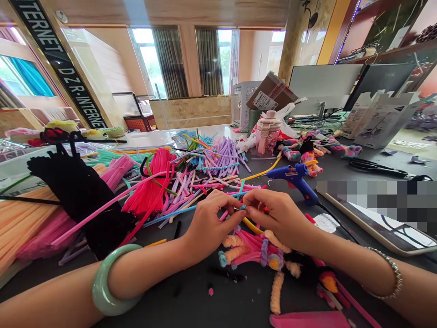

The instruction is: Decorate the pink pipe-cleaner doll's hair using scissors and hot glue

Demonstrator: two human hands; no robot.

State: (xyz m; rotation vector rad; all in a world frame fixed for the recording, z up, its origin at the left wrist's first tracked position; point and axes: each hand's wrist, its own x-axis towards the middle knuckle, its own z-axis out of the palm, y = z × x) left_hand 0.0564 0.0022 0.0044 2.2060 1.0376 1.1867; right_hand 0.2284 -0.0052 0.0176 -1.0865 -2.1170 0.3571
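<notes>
My left hand [212, 223] and my right hand [282, 218] meet above the dark table, thumbs and forefingers pinched together. Between the fingertips is a small curled piece of blue pipe cleaner [243, 207], mostly covered by the fingers. Just below lies a doll-like figure of pipe cleaners, with a pink body [251, 246] and coiled peach limbs [235, 252]. A separate peach coil [277, 291] rests nearer to me. Long blue pipe cleaner [170, 215] stretches out to the left behind my left hand; whether it joins the held piece, I cannot tell.
A blue glue gun [295, 177] lies beyond my right hand, near scissors [378, 168] and a tablet [375, 218]. On the left are bundles of black [88, 196], red [153, 182] and peach pipe cleaners [27, 223]. A pink bottle [268, 134] stands at the back.
</notes>
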